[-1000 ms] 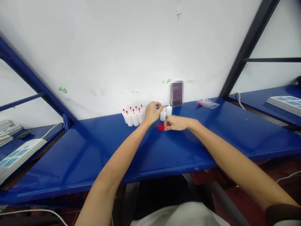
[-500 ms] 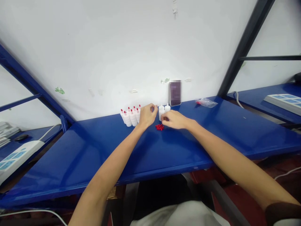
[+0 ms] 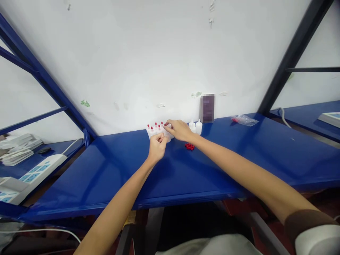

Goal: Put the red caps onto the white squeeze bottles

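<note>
Right hand [image 3: 180, 130]: fingers bent over a red tip on a small white bottle [image 3: 168, 134] at the near right of a cluster. Thumb and fingertips are too small to make out; cannot tell whether they grip the tip or only touch it.

Left hand [image 3: 157, 145]: fingers curled inward, just in front of the same cluster. Cannot tell whether anything is inside the curl. Its place low beside the bottle would suit steadying, though contact is unclear.

Around the hands: capped bottles [image 3: 152, 132] stand upright, packed close, perhaps so they prop one another and take little room.

Right of these, partly behind the right wrist, uncapped bottles [image 3: 198, 128] stand upright, probably kept apart to separate capped from bare. Loose red caps [image 3: 189, 146] lie heaped nearer the person, likely for easy reach.

Farther out on the blue bench [image 3: 117, 170]: phone [image 3: 207, 109] upright near the wall [image 3: 138, 63], clear bag [image 3: 244, 120] to its right.
</note>
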### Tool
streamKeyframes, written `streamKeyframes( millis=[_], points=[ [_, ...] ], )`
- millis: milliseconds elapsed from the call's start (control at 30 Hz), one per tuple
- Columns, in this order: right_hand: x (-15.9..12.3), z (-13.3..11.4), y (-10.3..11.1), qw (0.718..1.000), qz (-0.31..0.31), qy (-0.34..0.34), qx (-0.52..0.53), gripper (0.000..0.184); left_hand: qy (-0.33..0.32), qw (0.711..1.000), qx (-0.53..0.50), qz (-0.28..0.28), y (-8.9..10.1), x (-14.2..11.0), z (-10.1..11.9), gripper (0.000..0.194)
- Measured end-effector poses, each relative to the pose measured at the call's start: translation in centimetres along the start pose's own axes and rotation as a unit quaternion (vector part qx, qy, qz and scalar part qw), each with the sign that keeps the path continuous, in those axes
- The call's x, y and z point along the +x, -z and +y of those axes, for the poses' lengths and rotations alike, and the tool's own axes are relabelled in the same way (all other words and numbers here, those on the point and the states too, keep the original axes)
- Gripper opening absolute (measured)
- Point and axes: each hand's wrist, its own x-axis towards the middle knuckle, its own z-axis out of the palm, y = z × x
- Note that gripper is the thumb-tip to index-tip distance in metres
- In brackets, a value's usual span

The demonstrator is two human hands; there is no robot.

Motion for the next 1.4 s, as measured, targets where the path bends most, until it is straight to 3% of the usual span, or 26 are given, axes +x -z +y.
streamKeyframes(
  millis=[133, 333, 433, 600, 800, 1100, 1267, 1400],
  points=[
    [0.3, 0.3, -0.5, 1.0, -0.009, 0.0, -0.008, 0.033, -0.03, 0.997, -0.035, 0.056, 1.4, 0.8, -0.4, 0.043],
    [0.2, 0.9, -0.2, 0.998, -0.015, 0.029, 0.053, 0.021, -0.055, 0.993, 0.037, 0.096, 2.6, 0.9, -0.5, 0.044],
    [-0.7, 1.1, 0.7, 0.991, -0.03, 0.083, 0.1, 0.013, -0.064, 0.993, 0.088, 0.045, 2.4, 0.4, -0.6, 0.037],
    [-3.5, 1.3, 2.7, 0.98, -0.07, 0.135, 0.132, 0.006, -0.138, 0.981, 0.094, -0.101, 0.9, -0.4, -1.2, 0.026],
    [-5.8, 1.6, 3.8, 0.975, -0.087, 0.142, 0.147, 0.006, -0.063, 0.968, -0.003, -0.243, -0.1, -0.6, -1.9, 0.031],
    [-6.4, 1.5, 3.7, 0.975, -0.067, 0.169, 0.13, 0.011, -0.047, 0.969, -0.055, -0.237, -0.2, -1.1, -1.6, 0.033],
    [-6.3, 1.7, 3.7, 0.976, -0.068, 0.187, 0.087, 0.023, -0.009, 0.957, -0.097, -0.272, -0.7, -1.3, -1.0, 0.038],
    [-6.5, 2.2, 3.8, 0.979, -0.068, 0.179, 0.068, 0.032, 0.007, 0.961, -0.072, -0.265, -1.3, -1.3, -1.0, 0.038]
  ],
)
